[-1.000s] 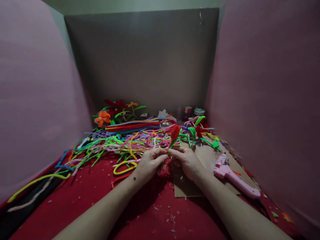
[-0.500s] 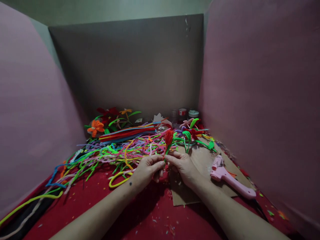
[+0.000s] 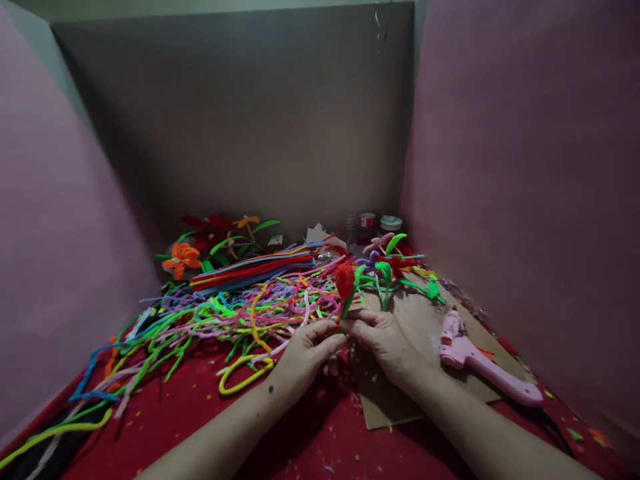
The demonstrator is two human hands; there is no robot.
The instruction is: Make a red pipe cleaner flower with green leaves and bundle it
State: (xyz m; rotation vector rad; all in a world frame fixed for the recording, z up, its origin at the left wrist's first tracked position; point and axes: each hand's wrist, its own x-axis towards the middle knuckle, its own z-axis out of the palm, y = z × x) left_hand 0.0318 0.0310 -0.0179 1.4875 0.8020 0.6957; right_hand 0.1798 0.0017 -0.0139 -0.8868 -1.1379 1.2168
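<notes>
Left hand (image 3: 305, 353): thumb and fingertips pinch the green stem of the red flower (image 3: 345, 280), at the left edge of the cardboard sheet (image 3: 420, 320).
Right hand (image 3: 385, 343): pinches the same stem from the other side, over the sheet's left edge; fingertips of both hands almost meet.
Red flower: upright, head above both hands, over the sheet's left edge.
Glue gun (image 3: 480, 363): pink, lies on the sheet's right part.
Pipe cleaners (image 3: 240, 300): many-coloured tangle, left of the sheet.
Yellow loop (image 3: 245, 375): left of the sheet, near the left hand.
Orange flower (image 3: 181, 257): far left of the sheet, behind the tangle.
Jars (image 3: 367, 221): behind the sheet.
</notes>
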